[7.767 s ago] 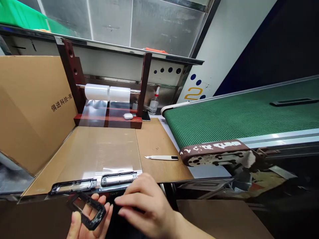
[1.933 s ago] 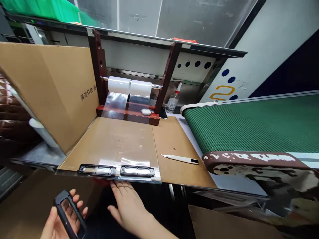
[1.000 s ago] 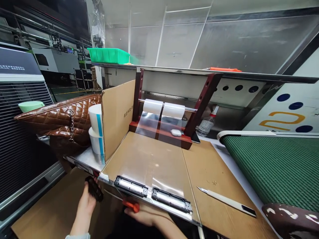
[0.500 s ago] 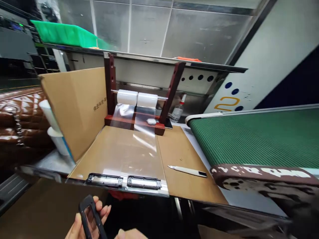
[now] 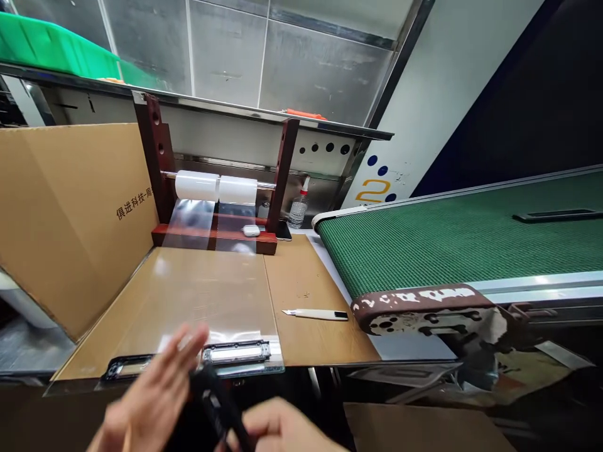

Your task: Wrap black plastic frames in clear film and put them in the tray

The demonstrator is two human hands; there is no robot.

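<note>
The frame (image 5: pixel 219 402) is in the air just off the front edge of the counter (image 5: pixel 315 345), tilted with its upper end toward the left, and the right hand (image 5: pixel 282 427) grasps it by the lower end. The left hand (image 5: pixel 155 389) is released, fingers straight and together beside the frame; blur hides whether it touches. To handle the frame well, I would pinch it by its outer rim, fingertips off the window, and steady the far end with the left hand, since a grip at one end alone could let it swing. Bringing it nearly still and turning its face to the light should make inspection easier. Along the front edge the margin is thin: the left part (image 5: pixel 117 367) and right part (image 5: pixel 238 353) lie there, the first half hidden behind the left hand, so a low sweep could nudge either one off. The roomier path runs higher, over the clear sheet (image 5: pixel 226 282) between those parts and the stand (image 5: pixel 285 169) at the back edge. Toward the right edge the knife (image 5: pixel 315 314) lies with its blade pointing left, and the conveyor (image 5: pixel 424 245) rises just beyond it; on the left edge the upright cardboard (image 5: pixel 61 207) limits elbow room.
</note>
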